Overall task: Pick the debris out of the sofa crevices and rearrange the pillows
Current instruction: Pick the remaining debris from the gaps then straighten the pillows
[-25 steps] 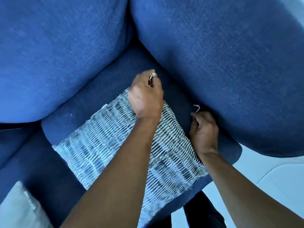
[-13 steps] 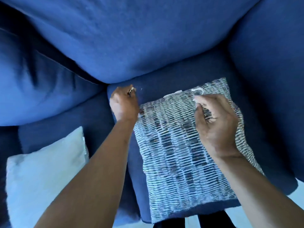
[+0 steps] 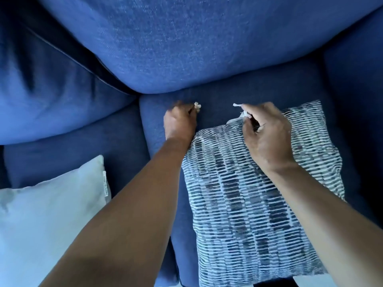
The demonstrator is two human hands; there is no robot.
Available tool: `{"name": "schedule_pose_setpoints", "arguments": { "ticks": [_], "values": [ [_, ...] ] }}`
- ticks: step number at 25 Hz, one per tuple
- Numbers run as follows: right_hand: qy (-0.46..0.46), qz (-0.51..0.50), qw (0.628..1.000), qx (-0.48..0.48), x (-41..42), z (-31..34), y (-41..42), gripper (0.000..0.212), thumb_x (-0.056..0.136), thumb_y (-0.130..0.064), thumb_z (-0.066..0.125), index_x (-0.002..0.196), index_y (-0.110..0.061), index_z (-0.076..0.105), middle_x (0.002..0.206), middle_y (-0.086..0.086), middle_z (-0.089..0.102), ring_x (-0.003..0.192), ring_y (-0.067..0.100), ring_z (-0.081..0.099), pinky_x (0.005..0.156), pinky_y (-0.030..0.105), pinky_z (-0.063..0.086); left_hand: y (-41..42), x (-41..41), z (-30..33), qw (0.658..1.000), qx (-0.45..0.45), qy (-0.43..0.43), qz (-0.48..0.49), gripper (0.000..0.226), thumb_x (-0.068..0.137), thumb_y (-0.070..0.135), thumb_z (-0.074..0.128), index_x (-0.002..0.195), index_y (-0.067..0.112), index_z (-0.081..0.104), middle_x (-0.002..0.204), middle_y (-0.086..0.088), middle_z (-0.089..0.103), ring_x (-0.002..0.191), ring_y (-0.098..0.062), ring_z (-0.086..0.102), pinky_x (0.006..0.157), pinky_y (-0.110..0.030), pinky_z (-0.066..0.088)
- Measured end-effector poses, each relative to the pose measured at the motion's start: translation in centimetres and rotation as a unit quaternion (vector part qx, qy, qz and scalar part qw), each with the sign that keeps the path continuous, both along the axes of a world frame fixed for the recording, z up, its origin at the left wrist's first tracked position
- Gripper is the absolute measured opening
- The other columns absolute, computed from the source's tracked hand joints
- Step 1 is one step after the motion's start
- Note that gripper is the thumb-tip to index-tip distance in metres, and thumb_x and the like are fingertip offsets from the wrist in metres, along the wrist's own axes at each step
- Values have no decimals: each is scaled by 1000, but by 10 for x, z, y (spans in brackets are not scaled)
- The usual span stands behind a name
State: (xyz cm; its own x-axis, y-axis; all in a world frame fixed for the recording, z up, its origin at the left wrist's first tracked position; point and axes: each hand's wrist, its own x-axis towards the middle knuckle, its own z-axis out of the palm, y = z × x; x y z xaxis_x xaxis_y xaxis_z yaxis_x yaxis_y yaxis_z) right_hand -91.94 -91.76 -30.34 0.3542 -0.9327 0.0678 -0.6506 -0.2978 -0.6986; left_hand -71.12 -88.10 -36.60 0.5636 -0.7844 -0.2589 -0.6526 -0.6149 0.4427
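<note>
Pinching debris, both hands over patterned pillow (image 3: 257,206); white pillow (image 3: 51,220) left

blue sofa (image 3: 238,100), patterned pillow (image 3: 259,214), white pillow (image 3: 47,214) on seat

- A home sitting room, by the look of it: a deep blue fabric sofa (image 3: 186,42) fills nearly the whole view, with plump back cushions meeting soft seat cushions.
- Loose throw pillows lie on the seat: a plain white pillow (image 3: 47,220) at the seat's left front corner, and a blue-and-white patterned pillow (image 3: 255,214) toward the right front edge.
- A strip of pale floor (image 3: 310,282) shows beyond the seat's front edge.
</note>
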Motion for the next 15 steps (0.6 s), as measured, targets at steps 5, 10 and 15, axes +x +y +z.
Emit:
{"name": "schedule_pose_setpoints", "arguments": {
  "ticks": [5,10,15],
  "values": [
    [2,-4,1000,3,-1,14,0,30,88,2,66,116,-7,71,95,12,65,81,24,65,78,31,54,-10,-3,19,999,38,6,1,20,91,26,60,85,12,74,91,-14,72,83,-38,65,70,-37,49],
    [-25,-3,1000,-5,-2,48,6,29,90,1,66,118,-6,71,97,11,66,82,21,64,80,27,54,51,-7,70,994,-54,-4,97,19,93,18,61,81,7,69,85,-11,65,76,-30,61,67,-34,46],
    [-41,30,998,-29,-3,99,34,26,91,0,65,116,-5,71,97,9,66,85,20,65,82,21,52,93,-29,145,985,-113,-5,128,12,92,13,63,82,10,71,80,-2,62,74,-23,60,66,-39,52]
  ]
}}
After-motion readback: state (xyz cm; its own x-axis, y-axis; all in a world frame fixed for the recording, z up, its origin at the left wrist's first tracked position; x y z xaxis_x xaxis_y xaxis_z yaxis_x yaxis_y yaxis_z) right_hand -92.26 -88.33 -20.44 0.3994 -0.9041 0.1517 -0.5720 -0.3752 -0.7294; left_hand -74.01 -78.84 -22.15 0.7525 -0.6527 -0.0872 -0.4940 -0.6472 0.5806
